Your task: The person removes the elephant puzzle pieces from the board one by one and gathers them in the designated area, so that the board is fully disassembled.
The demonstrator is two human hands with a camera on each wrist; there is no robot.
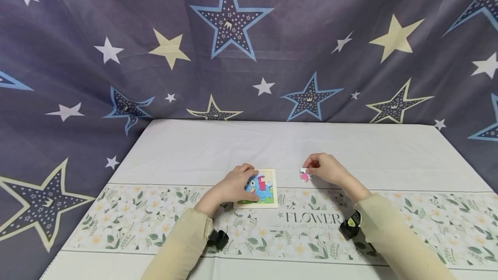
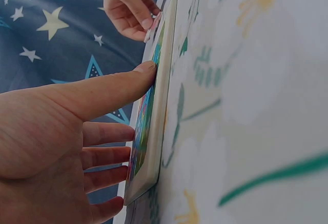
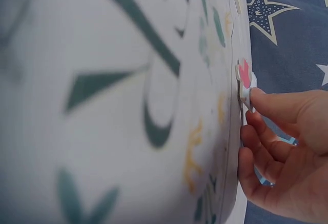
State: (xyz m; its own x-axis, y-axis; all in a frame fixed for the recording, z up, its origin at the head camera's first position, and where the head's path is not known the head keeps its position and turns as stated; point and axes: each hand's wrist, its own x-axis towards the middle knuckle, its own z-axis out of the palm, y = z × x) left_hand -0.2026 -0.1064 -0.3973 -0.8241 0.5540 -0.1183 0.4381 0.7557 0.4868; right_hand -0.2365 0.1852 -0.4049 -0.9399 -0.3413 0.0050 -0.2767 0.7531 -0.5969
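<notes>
A small wooden jigsaw puzzle with a blue cartoon animal lies in a pale frame on the table. My left hand rests on its left part, with the thumb on the picture and the spread fingers at the frame's far edge in the left wrist view. Right of the puzzle, my right hand pinches a white and pink jigsaw piece between thumb and fingers, close over the cloth. In the right wrist view the piece is tilted; the other fingers curl beneath the thumb.
A white tablecloth with a floral band and the printed word FLOWER covers the table. Behind and beside it hangs a dark curtain with stars. Black wrist cameras sit under both sleeves.
</notes>
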